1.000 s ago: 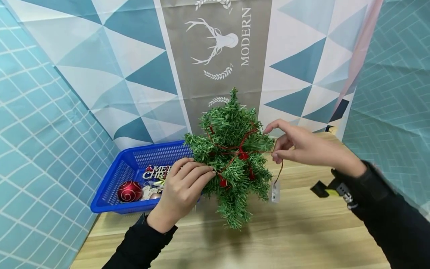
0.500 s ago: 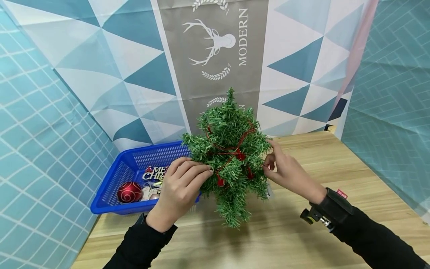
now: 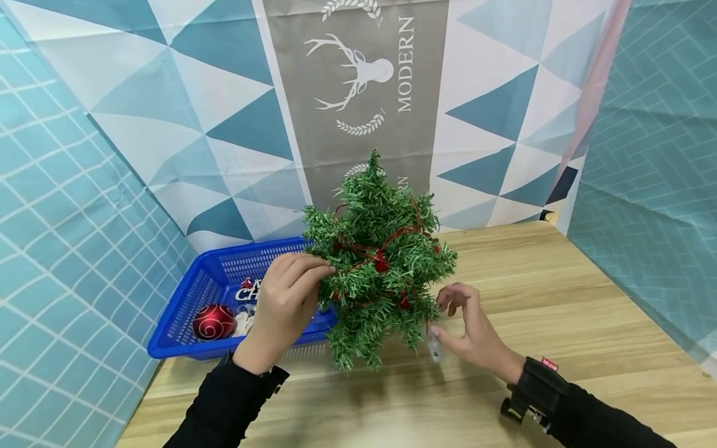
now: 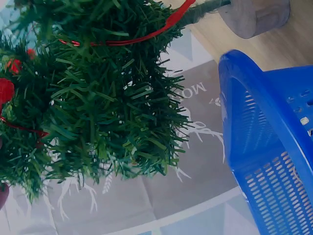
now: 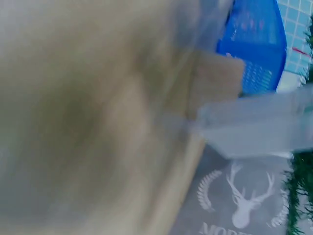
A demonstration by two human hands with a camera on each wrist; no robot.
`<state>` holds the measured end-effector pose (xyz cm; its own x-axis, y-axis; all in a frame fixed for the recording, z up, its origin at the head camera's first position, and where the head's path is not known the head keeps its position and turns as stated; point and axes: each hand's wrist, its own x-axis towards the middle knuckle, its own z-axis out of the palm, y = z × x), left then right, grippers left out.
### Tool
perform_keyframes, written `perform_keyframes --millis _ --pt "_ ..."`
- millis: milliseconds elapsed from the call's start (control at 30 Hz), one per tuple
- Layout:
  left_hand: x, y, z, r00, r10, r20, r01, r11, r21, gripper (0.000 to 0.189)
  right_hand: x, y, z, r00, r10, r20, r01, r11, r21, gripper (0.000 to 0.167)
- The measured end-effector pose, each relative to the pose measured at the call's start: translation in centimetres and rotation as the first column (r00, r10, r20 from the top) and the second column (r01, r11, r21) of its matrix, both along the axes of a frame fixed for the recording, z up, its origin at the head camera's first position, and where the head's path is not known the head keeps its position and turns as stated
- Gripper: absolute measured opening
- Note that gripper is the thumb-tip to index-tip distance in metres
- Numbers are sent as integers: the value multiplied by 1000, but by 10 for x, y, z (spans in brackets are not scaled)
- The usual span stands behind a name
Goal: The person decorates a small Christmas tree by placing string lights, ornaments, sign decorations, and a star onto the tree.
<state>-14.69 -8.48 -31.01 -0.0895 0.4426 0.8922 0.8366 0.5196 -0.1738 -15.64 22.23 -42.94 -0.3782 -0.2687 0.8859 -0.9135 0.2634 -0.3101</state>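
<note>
A small artificial Christmas tree [image 3: 386, 249] stands near the middle, wound with thin red wire [image 3: 400, 231] bearing small red pieces [image 3: 381, 262]. At its left side my left hand [image 3: 282, 305] pinches a branch between thumb and fingers; fingertips [image 4: 3, 195] show at the edge of the left wrist view. By the lower right branches is my right hand [image 3: 473, 326], its thumb and fingers bent and spread apart. A clear plastic piece [image 3: 434, 346] hangs at its thumb tip. In the right wrist view this clear piece [image 5: 259, 125] looks large and blurred.
A blue plastic basket [image 3: 168, 323] stands at the left behind my left hand. It holds a red bauble [image 3: 214, 322] and white lettering [image 3: 246, 292]. The wooden table [image 3: 560, 298] runs up to a patterned cloth backdrop [image 3: 370, 137].
My right hand first held the wire out at the right, then came in to the tree and moved down, its fingers parting. The tree has turned and shifted slightly left with my left hand.
</note>
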Motion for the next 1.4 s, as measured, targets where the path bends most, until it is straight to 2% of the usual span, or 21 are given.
perform_keyframes --millis 67,167,200,267,333,400,467,500,567,667,767,833,867,900,933,1033,1100,1167,1233,1333,1400 --pt "1 -1 2 1000 -3 31 3 1000 6 23 8 1 -8 998 24 66 -25 999 20 64" --pt "10 5 10 999 19 28 -20 1000 24 24 26 2 -13 971 -63 231 44 995 89 55" --pt "13 8 12 1000 28 3 -28 999 39 25 32 2 -12 943 -104 315 66 990 126 55" --pt "19 16 16 997 43 -66 -38 997 71 27 41 0 -10 861 -157 484 62 976 207 59" --pt "25 26 21 988 34 -152 -20 996 92 26 44 -3 -6 750 -162 641 -19 964 267 67" --pt "30 38 26 974 18 -226 -1 997 74 25 41 -6 -4 673 -108 732 -139 953 269 67" --pt "35 53 30 964 15 -267 -11 1000 17 24 36 -9 -3 654 -35 756 -241 937 252 58" --pt "37 60 32 961 23 -276 -30 999 -22 24 32 -9 -4 662 1 749 -281 927 247 49" --pt "40 77 35 956 74 -285 -107 989 -103 24 25 -7 -5 678 64 732 -345 907 240 32" --pt "38 103 38 927 217 -306 -283 939 -194 23 20 2 -3 609 92 788 -390 899 197 35" --pt "32 122 38 857 396 -328 -478 850 -221 24 23 11 0 539 83 838 -386 909 159 37" --pt "29 126 36 818 484 -310 -558 800 -221 23 26 16 2 541 87 837 -389 908 157 33" --pt "27 125 35 804 514 -298 -582 783 -219 23 28 18 4 542 92 835 -396 904 158 30" --pt "26 124 34 802 529 -278 -589 778 -220 23 31 22 7 541 100 835 -410 898 158 28" --pt "24 122 33 810 527 -257 -581 782 -226 23 34 26 9 530 108 841 -427 891 155 26" --pt "22 113 31 862 470 -191 -506 819 -269 25 44 41 19 521 107 847 -462 870 174 23" --pt "21 108 32 891 426 -156 -454 839 -300 27 49 52 28 575 62 816 -436 867 241 25" --pt "20 103 32 914 387 -121 -405 858 -316 27 51 62 39 645 -31 764 -356 872 336 28" --pt "19 99 33 931 352 -91 -363 876 -317 26 49 70 49 693 -125 710 -263 873 411 32" --pt "19 93 34 953 300 -55 -302 904 -304 25 38 79 64 720 -227 656 -158 867 473 36" --pt "18 89 34 963 267 -40 -267 919 -292 26 26 81 70 737 -252 627 -117 866 486 36"
